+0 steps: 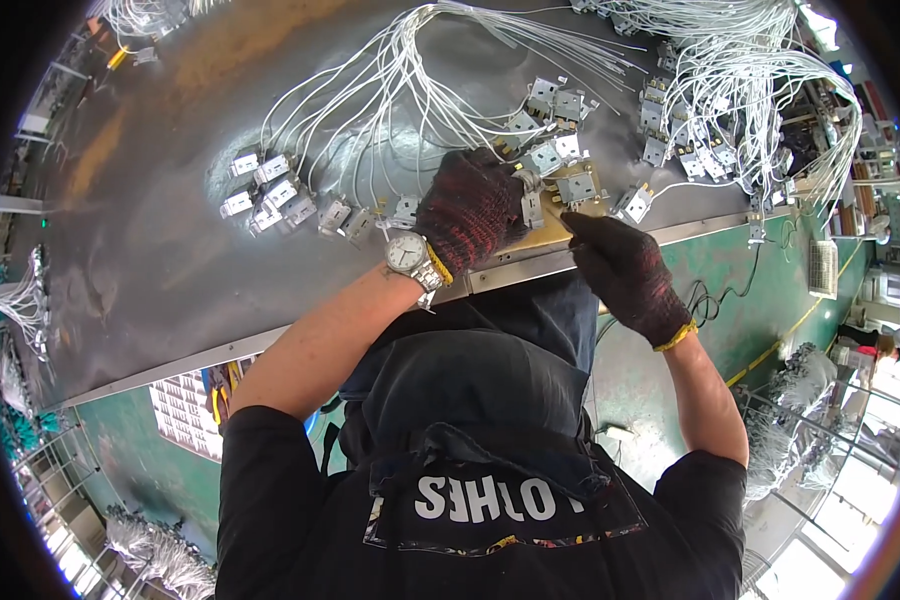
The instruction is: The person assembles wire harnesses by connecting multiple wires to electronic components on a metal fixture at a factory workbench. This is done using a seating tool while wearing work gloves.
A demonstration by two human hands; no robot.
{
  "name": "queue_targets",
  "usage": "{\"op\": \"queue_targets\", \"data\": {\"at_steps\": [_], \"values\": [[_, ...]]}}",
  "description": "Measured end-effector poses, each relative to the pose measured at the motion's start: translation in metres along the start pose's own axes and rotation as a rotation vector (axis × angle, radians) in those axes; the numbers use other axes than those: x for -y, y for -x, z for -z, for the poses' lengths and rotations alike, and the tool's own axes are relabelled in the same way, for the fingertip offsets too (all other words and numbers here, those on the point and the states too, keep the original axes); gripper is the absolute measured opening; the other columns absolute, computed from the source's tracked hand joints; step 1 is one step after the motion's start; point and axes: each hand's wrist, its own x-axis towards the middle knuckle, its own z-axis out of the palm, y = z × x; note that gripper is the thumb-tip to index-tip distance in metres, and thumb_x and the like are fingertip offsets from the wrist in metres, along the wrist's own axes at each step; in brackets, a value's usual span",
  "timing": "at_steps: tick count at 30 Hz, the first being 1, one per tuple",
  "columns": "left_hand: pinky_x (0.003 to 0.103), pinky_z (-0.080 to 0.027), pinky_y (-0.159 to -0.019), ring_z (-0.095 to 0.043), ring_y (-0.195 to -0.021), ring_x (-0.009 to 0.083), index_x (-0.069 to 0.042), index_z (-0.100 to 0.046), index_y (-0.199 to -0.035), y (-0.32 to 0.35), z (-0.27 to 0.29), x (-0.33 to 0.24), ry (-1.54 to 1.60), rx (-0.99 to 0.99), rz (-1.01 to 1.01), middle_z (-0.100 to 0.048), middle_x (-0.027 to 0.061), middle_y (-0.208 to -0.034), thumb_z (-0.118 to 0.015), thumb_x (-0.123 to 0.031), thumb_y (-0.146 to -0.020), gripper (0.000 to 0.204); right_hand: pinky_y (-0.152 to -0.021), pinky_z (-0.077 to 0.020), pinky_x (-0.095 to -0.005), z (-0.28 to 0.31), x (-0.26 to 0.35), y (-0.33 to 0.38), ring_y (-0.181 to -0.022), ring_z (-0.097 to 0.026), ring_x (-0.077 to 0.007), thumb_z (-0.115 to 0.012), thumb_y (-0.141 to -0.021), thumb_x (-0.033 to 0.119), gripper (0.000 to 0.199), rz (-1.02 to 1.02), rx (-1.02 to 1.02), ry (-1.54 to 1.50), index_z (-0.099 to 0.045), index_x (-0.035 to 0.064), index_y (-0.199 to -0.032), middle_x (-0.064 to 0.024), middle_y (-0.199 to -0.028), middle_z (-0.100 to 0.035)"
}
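My left hand (pixel 475 207), in a dark red-and-black knit glove, is closed on a small metal socket piece (pixel 532 208) at the table's front edge. The piece rests over a tan board (pixel 550 235). My right hand (pixel 630 278), gloved the same way, is just to the right with its fingers pinched together. Something thin and dark may stick out of its fingertips, too small to name. More metal socket pieces (pixel 576 187) lie just beyond my hands. One piece with a white wire (pixel 634 203) lies right of the board.
A fan of white wires (pixel 410 60) runs over the dark metal table (pixel 150 260). Several wired metal pieces (pixel 270 195) lie at the left. A large wire bundle (pixel 750 80) heaps at the far right. Below the table edge is a green floor (pixel 740 270) with a black cable (pixel 715 300).
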Motion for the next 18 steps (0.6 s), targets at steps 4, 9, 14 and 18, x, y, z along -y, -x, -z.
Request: {"op": "queue_targets", "data": {"at_steps": [4, 9, 14, 18], "values": [[0.041, -0.046, -0.083, -0.067, -0.102, 0.0225, -0.016, -0.072, -0.102, -0.003, 0.002, -0.004, -0.031, 0.047, 0.014, -0.073, 0.0031, -0.096, -0.077, -0.042, -0.078, 0.036, -0.078, -0.0564, -0.0381, -0.005, 0.022, -0.005, -0.084, -0.071, -0.0316, -0.066, -0.092, 0.008, 0.036, -0.019, 0.005, 0.139, -0.068, 0.0026, -0.127, -0.0169, -0.099, -0.07], [0.041, -0.046, -0.08, -0.067, -0.101, 0.0218, -0.017, -0.071, -0.104, -0.003, 0.003, -0.004, -0.079, 0.099, 0.012, -0.073, 0.0027, -0.096, -0.076, -0.042, -0.079, 0.036, -0.076, -0.0573, -0.0448, -0.007, 0.041, -0.007, -0.088, -0.071, -0.0381, -0.067, -0.089, 0.012, 0.035, -0.037, -0.015, 0.42, -0.068, 0.007, -0.124, -0.0178, -0.103, -0.071], [0.042, -0.047, -0.082, -0.067, -0.102, 0.0219, -0.016, -0.07, -0.104, -0.003, 0.004, -0.004, -0.075, 0.039, 0.007, -0.073, 0.0016, -0.098, -0.072, -0.041, -0.082, 0.033, -0.073, -0.0574, -0.0462, -0.014, 0.048, -0.01, -0.086, -0.071, -0.0379, -0.068, -0.089, 0.013, 0.034, -0.075, 0.005, 0.513, -0.068, 0.0092, -0.123, -0.0167, -0.103, -0.07], [0.042, -0.048, -0.082, -0.067, -0.102, 0.022, -0.016, -0.069, -0.103, -0.004, 0.004, -0.005, -0.087, 0.03, 0.028, -0.073, 0.0013, -0.099, -0.072, -0.039, -0.082, 0.032, -0.072, -0.0572, -0.0459, -0.018, 0.045, -0.009, -0.084, -0.071, -0.0381, -0.068, -0.089, 0.012, 0.033, -0.031, -0.041, 0.516, -0.068, 0.0096, -0.123, -0.0161, -0.103, -0.07]]}}
